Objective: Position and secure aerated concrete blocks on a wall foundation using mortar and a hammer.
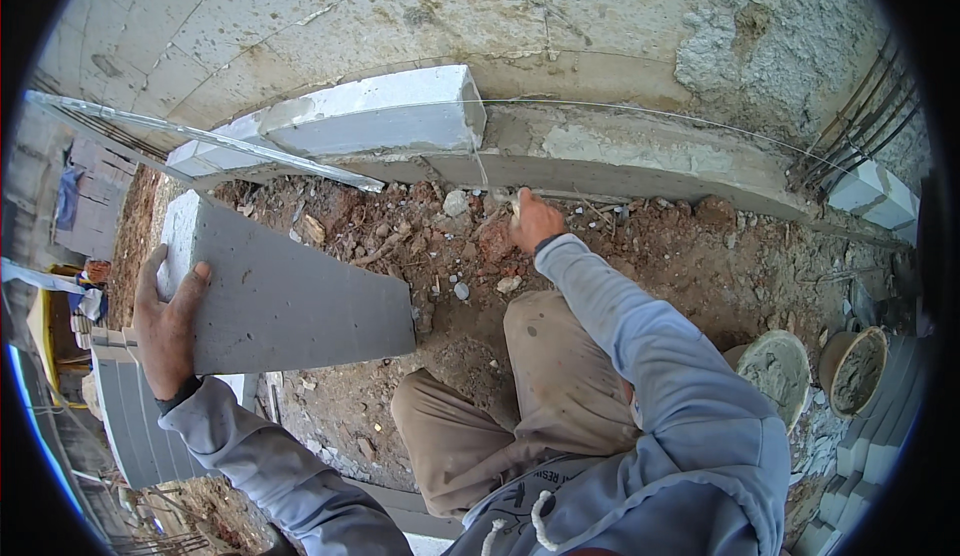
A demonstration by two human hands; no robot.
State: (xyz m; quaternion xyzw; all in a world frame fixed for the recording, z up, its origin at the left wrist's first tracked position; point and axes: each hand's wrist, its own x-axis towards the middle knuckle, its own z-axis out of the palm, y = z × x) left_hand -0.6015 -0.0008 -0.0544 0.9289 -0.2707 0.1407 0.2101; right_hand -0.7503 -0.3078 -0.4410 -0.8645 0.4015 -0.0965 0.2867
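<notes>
My left hand [168, 331] is closed on the left end of a large grey lightweight concrete block [300, 291], its thumb across the broad face. The block is tilted above the rubble-strewn soil, with its narrower-looking end toward my knees. My right hand [538, 222] is closed in front of the concrete ledge [640, 161]. A small pale bit shows at its fingers, but I cannot make out what it holds. Left of that hand, a white block [375, 111] sits on the ledge against the wall, and a thin strand hangs by its right end.
A string [640, 109] stretches along the ledge. A metal straightedge [230, 143] leans across it at left. Steel bars [865, 106] stick out at far right. Two buckets [775, 376] of grey mortar stand right of me. Stacked blocks [140, 411] stand at left, more at right.
</notes>
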